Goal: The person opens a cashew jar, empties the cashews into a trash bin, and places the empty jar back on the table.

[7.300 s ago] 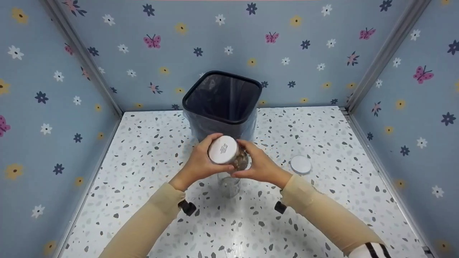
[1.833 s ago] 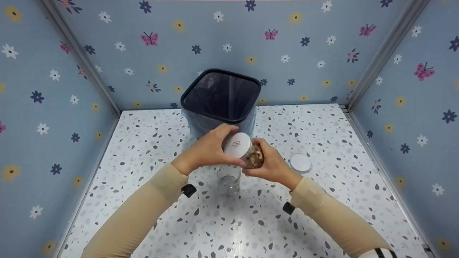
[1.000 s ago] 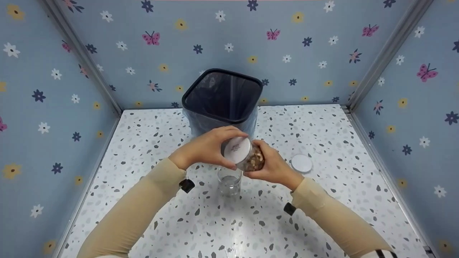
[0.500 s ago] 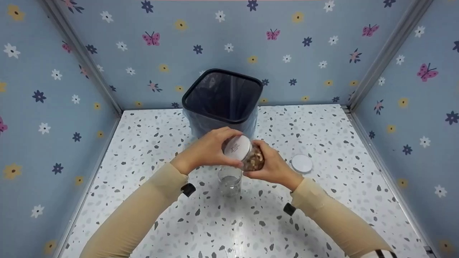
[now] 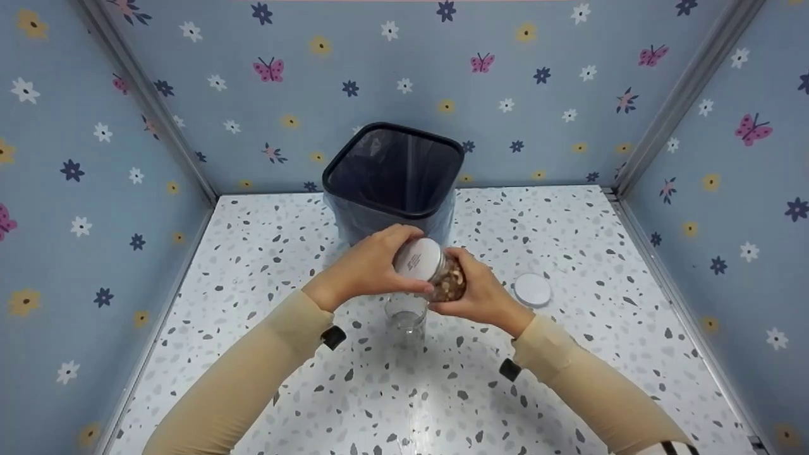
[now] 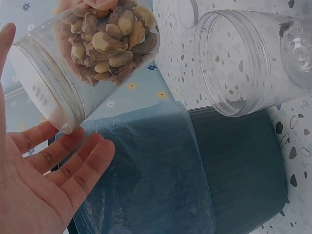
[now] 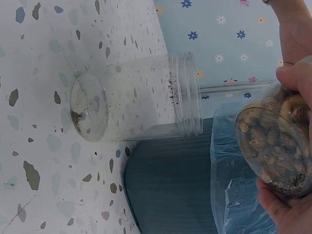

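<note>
A clear plastic jar (image 5: 450,281) of brown and tan nut-like pieces is held tilted above the table, its white lid (image 5: 419,259) toward the left. My left hand (image 5: 373,261) holds that lid by its rim, fingers at the far side and thumb at the near side. Around the jar's body my right hand (image 5: 481,291) is wrapped, near the base. Below them an open clear jar (image 7: 136,100) stands upright on the table, with a few dark crumbs inside. A loose white lid (image 5: 532,289) lies to the right of my right hand.
Behind the hands stands a dark bin (image 5: 393,169) lined with a bluish bag (image 6: 141,165), close to the back wall. Flower-printed panels (image 5: 404,63) enclose the speckled white table (image 5: 543,354) at the back and both sides.
Over the longer span the filled jar has moved right and tipped further, uncovering the open jar. In the last second my left fingers have shifted around the lid, which has turned slightly.
</note>
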`<act>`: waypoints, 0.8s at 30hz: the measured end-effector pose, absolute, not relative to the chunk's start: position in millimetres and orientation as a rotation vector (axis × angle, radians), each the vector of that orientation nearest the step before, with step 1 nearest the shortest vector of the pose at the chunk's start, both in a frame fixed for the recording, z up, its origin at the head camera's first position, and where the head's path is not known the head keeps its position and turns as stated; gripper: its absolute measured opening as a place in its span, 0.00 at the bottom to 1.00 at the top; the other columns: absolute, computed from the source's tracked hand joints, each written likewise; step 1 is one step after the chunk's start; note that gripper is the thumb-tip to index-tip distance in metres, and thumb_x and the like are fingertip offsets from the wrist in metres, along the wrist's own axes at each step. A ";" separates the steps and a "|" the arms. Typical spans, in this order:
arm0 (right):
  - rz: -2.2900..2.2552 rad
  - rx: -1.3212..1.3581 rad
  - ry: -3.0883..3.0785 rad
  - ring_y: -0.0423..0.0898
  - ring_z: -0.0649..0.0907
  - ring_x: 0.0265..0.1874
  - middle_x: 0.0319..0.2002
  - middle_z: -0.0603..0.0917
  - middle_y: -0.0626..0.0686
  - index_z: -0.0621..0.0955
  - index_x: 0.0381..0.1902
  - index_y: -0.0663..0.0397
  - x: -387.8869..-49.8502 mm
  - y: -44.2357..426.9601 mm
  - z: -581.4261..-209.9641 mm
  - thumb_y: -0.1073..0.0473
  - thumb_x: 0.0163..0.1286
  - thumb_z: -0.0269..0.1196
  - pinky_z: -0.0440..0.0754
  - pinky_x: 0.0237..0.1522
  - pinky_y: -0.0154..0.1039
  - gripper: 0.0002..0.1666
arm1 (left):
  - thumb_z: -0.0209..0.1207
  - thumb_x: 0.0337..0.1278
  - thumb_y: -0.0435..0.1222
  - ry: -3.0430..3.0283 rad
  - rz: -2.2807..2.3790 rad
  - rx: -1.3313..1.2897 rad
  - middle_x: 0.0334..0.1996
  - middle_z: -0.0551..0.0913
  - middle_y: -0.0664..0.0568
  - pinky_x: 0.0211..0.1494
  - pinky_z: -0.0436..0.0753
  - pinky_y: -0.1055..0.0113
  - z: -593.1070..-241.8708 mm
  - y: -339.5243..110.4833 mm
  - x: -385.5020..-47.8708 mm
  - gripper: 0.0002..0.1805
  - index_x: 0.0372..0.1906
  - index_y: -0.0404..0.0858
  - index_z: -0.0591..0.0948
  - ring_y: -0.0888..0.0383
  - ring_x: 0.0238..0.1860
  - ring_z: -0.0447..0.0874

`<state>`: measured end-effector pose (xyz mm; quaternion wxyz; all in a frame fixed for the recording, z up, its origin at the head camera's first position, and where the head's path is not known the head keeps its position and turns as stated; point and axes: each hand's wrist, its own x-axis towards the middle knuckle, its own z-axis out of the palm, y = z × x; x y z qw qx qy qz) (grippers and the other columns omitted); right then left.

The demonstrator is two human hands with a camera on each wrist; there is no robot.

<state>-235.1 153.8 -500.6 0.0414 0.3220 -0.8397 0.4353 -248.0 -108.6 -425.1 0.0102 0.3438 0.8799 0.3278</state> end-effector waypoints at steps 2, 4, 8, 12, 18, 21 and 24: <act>1.330 1.002 -2.561 0.50 0.86 0.56 0.62 0.85 0.59 0.70 0.75 0.61 -235.2 153.8 -500.2 0.54 0.56 0.85 0.89 0.57 0.50 0.54 | 0.83 0.47 0.59 2.692 1.040 1.117 0.72 0.78 0.46 0.69 0.84 0.53 -425.0 -111.4 -249.3 0.57 0.78 0.36 0.72 0.51 0.68 0.80; 1.328 1.015 -2.553 0.51 0.86 0.57 0.63 0.84 0.59 0.70 0.75 0.61 -235.1 153.9 -500.1 0.54 0.56 0.85 0.89 0.58 0.51 0.54 | 0.85 0.46 0.54 2.634 1.051 1.172 0.76 0.74 0.47 0.74 0.80 0.52 -424.2 -114.2 -250.8 0.58 0.81 0.37 0.70 0.50 0.73 0.76; 1.317 1.020 -2.553 0.52 0.86 0.57 0.64 0.84 0.59 0.70 0.75 0.62 -235.0 154.1 -500.6 0.54 0.56 0.85 0.88 0.58 0.52 0.55 | 0.87 0.44 0.46 2.570 1.031 1.246 0.80 0.70 0.46 0.80 0.75 0.47 -420.5 -117.5 -252.0 0.59 0.83 0.40 0.69 0.47 0.80 0.69; 1.310 1.011 -2.565 0.52 0.87 0.56 0.63 0.85 0.59 0.70 0.75 0.62 -235.1 153.6 -501.1 0.53 0.55 0.85 0.89 0.59 0.51 0.55 | 0.86 0.44 0.41 2.556 0.969 1.286 0.81 0.69 0.45 0.80 0.74 0.45 -414.8 -118.6 -251.3 0.58 0.83 0.42 0.69 0.45 0.81 0.67; 1.328 1.024 -2.569 0.51 0.87 0.56 0.62 0.86 0.59 0.70 0.75 0.61 -234.9 153.1 -500.9 0.52 0.56 0.85 0.89 0.57 0.49 0.55 | 0.84 0.46 0.34 2.535 0.913 1.336 0.80 0.71 0.46 0.78 0.77 0.47 -409.4 -116.3 -251.7 0.54 0.82 0.43 0.72 0.45 0.79 0.69; 1.328 1.018 -2.578 0.50 0.87 0.55 0.62 0.85 0.58 0.70 0.75 0.60 -235.1 153.2 -500.7 0.51 0.56 0.85 0.89 0.57 0.48 0.55 | 0.83 0.45 0.33 2.538 0.902 1.354 0.79 0.73 0.47 0.77 0.78 0.48 -409.6 -115.1 -253.1 0.53 0.81 0.42 0.73 0.46 0.78 0.71; 1.333 1.014 -2.583 0.49 0.86 0.55 0.61 0.85 0.57 0.71 0.74 0.59 -234.8 153.5 -500.5 0.49 0.56 0.86 0.89 0.56 0.48 0.55 | 0.84 0.45 0.34 2.550 0.898 1.359 0.78 0.74 0.47 0.77 0.78 0.49 -410.5 -114.9 -253.9 0.52 0.80 0.41 0.74 0.46 0.77 0.72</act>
